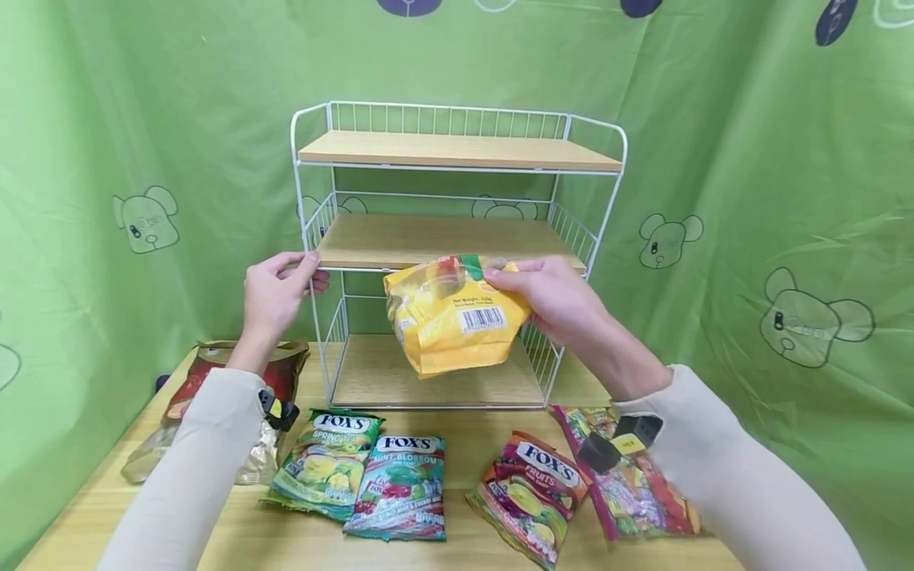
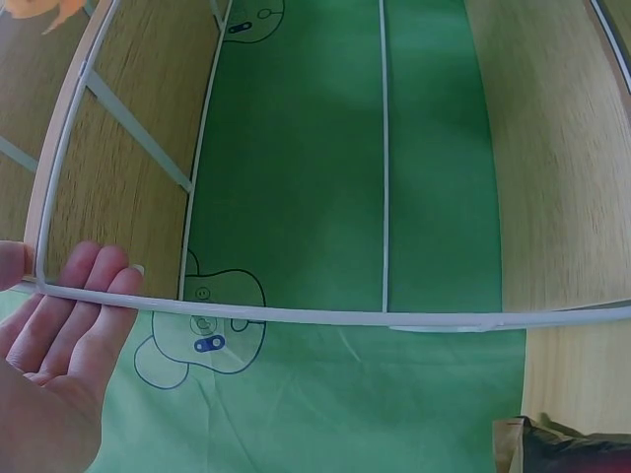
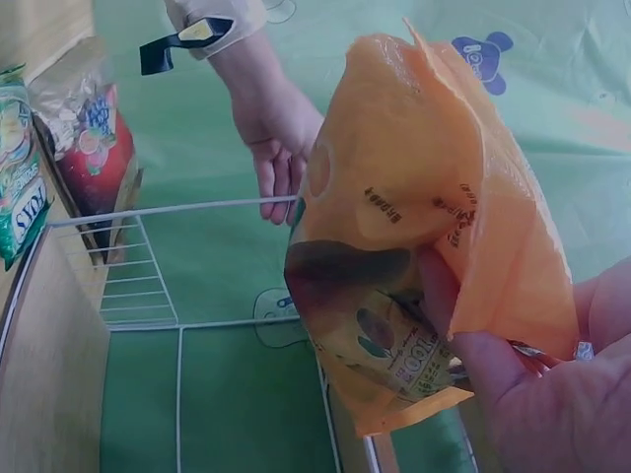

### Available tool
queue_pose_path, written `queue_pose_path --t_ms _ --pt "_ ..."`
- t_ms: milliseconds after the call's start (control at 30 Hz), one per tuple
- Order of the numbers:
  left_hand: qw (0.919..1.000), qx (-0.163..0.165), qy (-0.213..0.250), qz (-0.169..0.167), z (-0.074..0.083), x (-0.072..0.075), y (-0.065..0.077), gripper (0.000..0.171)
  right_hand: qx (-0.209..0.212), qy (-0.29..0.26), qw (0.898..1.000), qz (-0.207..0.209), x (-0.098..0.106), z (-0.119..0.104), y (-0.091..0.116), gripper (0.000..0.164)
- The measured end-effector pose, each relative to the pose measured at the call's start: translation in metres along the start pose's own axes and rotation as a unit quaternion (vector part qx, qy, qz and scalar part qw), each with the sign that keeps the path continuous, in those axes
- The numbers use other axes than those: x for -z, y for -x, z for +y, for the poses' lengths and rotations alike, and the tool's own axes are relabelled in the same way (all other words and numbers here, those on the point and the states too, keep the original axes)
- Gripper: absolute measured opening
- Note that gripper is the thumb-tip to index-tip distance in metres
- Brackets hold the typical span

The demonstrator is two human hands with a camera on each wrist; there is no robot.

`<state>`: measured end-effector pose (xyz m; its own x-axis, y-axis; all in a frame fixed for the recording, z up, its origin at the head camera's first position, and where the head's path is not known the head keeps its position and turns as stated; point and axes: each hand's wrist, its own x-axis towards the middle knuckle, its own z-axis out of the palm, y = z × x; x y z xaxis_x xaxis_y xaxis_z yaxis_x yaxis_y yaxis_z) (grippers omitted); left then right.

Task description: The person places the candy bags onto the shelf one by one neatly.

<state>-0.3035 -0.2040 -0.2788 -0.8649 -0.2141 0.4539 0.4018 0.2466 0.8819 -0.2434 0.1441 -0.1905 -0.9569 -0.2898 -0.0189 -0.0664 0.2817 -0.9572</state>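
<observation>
A green curtain (image 1: 457, 47) printed with bear faces lines the area behind a pale wooden worktop (image 1: 286, 547). On it stands a white wire rack (image 1: 457, 147) with three wooden shelves.

The fingers of my right hand (image 1: 560, 295) are closed in a pinch on a yellow bag (image 1: 464, 321), held tilted in the air at the front edge of the middle shelf (image 1: 428, 238) — barcode towards the head camera. The fingers of my left hand (image 1: 274, 297) are nearly closed about the rack's left front post (image 1: 320, 341), at middle-shelf level, thumb on the near side.

On the worktop, noted from left: a red bag (image 1: 282, 377), partly hidden by my left sleeve (image 1: 178, 484); a Spring Tea bag (image 1: 330, 464) just beside a Mint Blossom bag (image 1: 400, 488); then a Fruits bag (image 1: 531, 496) next to a pink-edged bag (image 1: 635, 500) — the latter partly covered by my right arm.
</observation>
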Motion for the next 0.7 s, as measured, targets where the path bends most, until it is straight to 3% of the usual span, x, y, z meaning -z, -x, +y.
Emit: queue_pose_path --t_ms 200,367,700 --pt "1.0000 -0.003 0.000 0.001 0.000 0.000 0.000 0.041 0.025 0.015 1.000 -0.007 -0.003 -0.015 0.007 0.037" --pt "1.0000 -0.002 0.005 0.002 0.001 0.002 0.002 0.042 0.034 0.021 0.999 0.021 -0.003 -0.033 0.013 0.037" --pt "0.9998 -0.013 0.018 0.001 -0.001 0.000 0.001 0.042 0.062 -0.043 0.994 0.078 0.003 -0.060 0.017 0.036"
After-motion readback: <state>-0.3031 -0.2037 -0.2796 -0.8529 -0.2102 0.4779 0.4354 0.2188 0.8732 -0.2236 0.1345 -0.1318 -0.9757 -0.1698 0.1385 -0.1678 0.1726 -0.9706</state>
